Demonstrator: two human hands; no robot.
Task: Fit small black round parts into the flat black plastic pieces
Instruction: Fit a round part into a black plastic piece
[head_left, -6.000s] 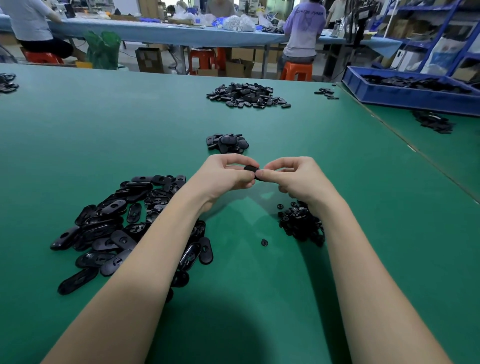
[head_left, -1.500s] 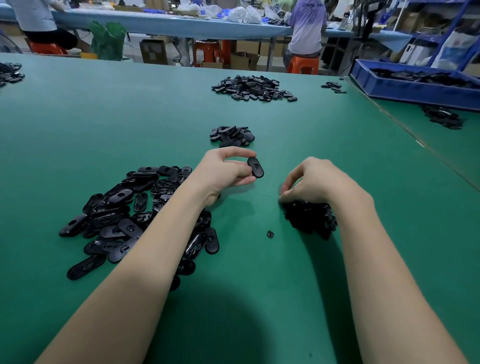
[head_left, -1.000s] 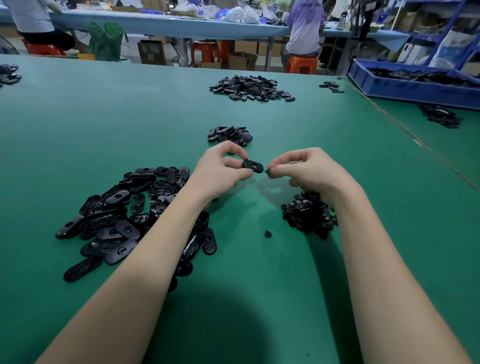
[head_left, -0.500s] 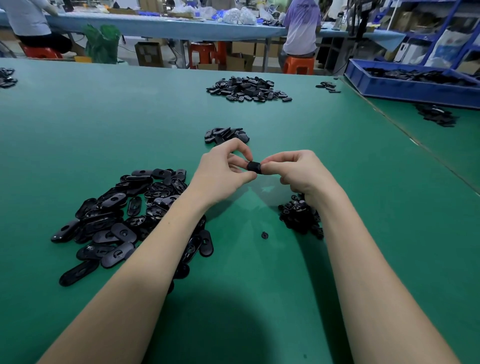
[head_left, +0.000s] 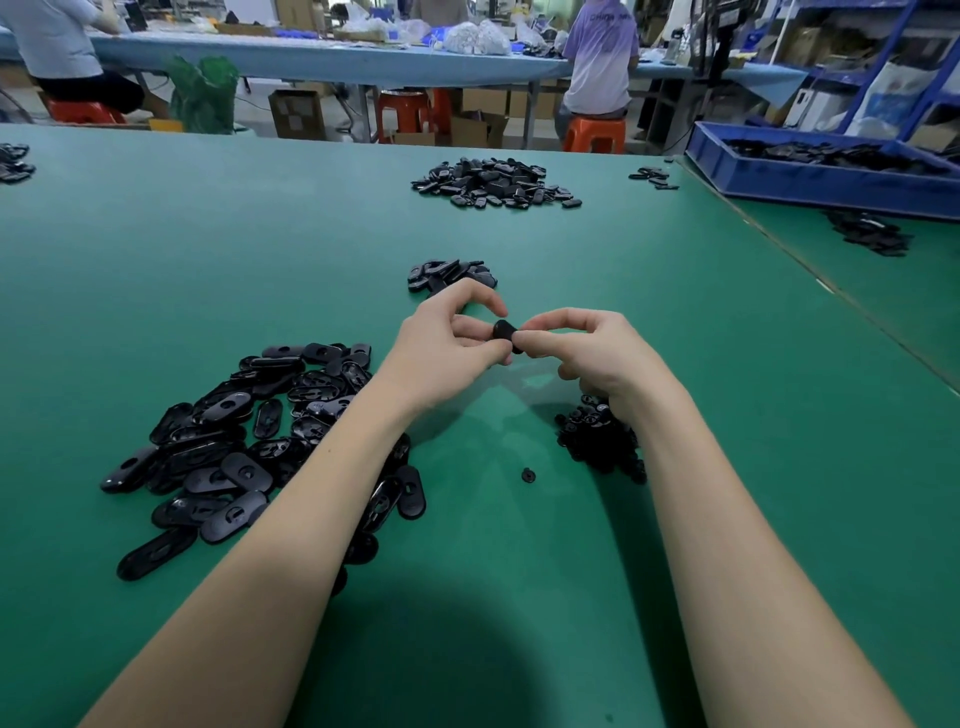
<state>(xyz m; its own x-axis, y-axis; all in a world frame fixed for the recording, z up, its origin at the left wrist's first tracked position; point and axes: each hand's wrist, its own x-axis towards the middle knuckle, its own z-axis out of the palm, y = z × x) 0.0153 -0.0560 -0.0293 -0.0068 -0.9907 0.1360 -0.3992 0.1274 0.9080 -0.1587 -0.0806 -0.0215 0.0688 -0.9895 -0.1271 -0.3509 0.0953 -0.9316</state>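
Note:
My left hand (head_left: 447, 348) and my right hand (head_left: 587, 348) meet above the green table and both pinch one flat black plastic piece (head_left: 505, 332). The small round part between my right fingertips is hidden. A big heap of flat oval black pieces (head_left: 244, 441) lies left of my left forearm. A small heap of black round parts (head_left: 597, 441) sits under my right wrist, with one loose round part (head_left: 528, 475) beside it.
A small pile of black pieces (head_left: 449, 273) lies just beyond my hands, and a larger pile (head_left: 493, 183) sits farther back. A blue bin (head_left: 810, 174) stands at the far right. People sit on orange stools past the green table (head_left: 208, 249).
My right hand left the heap of round parts and came up to the flat piece in my left hand. Both hands now press together on that piece.

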